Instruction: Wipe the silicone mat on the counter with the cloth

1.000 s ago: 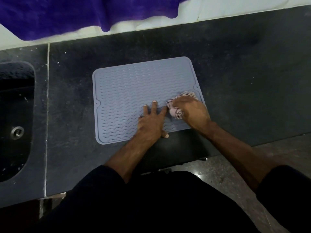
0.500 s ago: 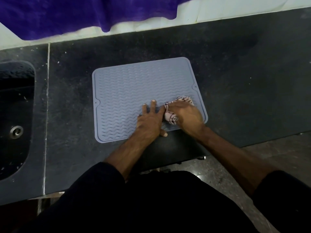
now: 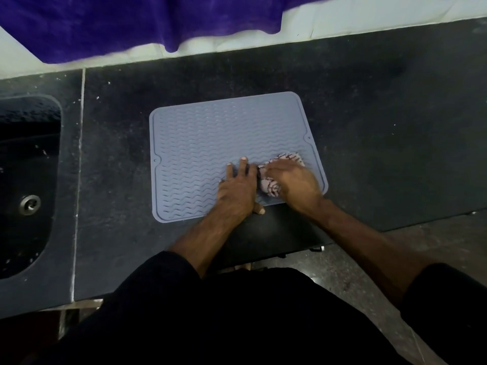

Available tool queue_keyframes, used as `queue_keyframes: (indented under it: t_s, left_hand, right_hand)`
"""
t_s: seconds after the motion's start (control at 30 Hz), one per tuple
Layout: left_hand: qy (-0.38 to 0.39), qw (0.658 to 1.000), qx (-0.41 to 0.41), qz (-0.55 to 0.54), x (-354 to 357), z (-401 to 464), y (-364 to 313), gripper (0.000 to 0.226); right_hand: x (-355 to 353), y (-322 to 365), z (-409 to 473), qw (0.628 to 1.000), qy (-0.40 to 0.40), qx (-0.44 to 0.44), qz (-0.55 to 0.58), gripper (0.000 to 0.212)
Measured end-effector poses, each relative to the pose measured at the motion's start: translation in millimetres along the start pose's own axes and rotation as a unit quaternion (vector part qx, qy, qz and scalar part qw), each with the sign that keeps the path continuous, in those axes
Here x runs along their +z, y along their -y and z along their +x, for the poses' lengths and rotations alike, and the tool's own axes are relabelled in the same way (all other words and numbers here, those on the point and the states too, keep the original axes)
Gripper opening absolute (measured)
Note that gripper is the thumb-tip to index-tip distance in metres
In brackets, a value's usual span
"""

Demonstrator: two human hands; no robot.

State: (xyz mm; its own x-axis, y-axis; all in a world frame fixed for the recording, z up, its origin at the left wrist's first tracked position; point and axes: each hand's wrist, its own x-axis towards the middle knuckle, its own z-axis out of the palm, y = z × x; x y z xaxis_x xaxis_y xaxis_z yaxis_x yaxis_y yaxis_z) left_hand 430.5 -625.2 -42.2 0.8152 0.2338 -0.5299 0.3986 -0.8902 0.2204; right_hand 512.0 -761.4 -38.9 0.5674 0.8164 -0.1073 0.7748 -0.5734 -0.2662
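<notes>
Head view: looked down on a dark speckled counter (image 3: pixel 369 122). Grey-blue silicone mat (image 3: pixel 210 143) with wavy ridges lay flat near the middle, near edge close to the counter's front edge. Left hand (image 3: pixel 238 189) pressed flat on the mat's near right part, fingers straight and slightly spread, thumb tip off the mat's near edge on the counter, nothing held. Right hand (image 3: pixel 293 181) just beside the left, fingers curled over a bunched, pale cloth (image 3: pixel 283 165) with dark stripes, gripping it down against the mat near the right edge. Cloth stuck out past the fingers toward the far side and below the thumb toward the left hand; touching the left hand or not, could not tell. Dark sink (image 3: pixel 26 185) with a metal drain (image 3: pixel 29 204) set into the counter at far left, well apart from the mat. Purple fabric (image 3: pixel 131 22) hung over the white wall (image 3: pixel 369 19) behind. Dark sleeves and clothing filled the bottom.
</notes>
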Motion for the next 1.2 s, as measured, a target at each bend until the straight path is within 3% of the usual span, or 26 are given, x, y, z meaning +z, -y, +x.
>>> queue_keyframes:
  t_s: [0.27,0.5,0.77,0.9,1.03,1.2]
  left_hand:
    - [-0.005,1.0,0.021,-0.019,3.6,0.4,8.0,0.121]
    - [-0.097,0.991,-0.038,-0.082,4.0,-32.9,72.7,0.087]
    - [-0.073,0.992,-0.076,-0.072,-5.8,-48.7,98.4,0.089]
    - [-0.089,0.992,-0.075,-0.048,-10.0,-45.0,98.1,0.086]
    - [-0.095,0.992,-0.078,-0.032,-10.0,-44.8,98.1,0.085]
    - [-0.107,0.99,-0.082,-0.028,-6.6,-44.4,96.3,0.085]
  right_hand:
    - [-16.0,-44.1,-15.3,0.996,-0.027,0.089,-0.008,0.032]
    - [-20.6,-34.0,-8.3,0.993,-0.034,0.113,0.023,0.026]
    - [-17.9,36.5,41.7,0.996,-0.059,0.028,0.067,0.028]
    - [11.0,64.1,59.2,0.999,-0.001,-0.042,-0.016,0.031]
    - [5.7,33.3,56.0,0.999,0.003,0.008,-0.053,0.033]
    - [-16.3,30.2,57.9,0.998,0.004,0.035,-0.049,0.015]
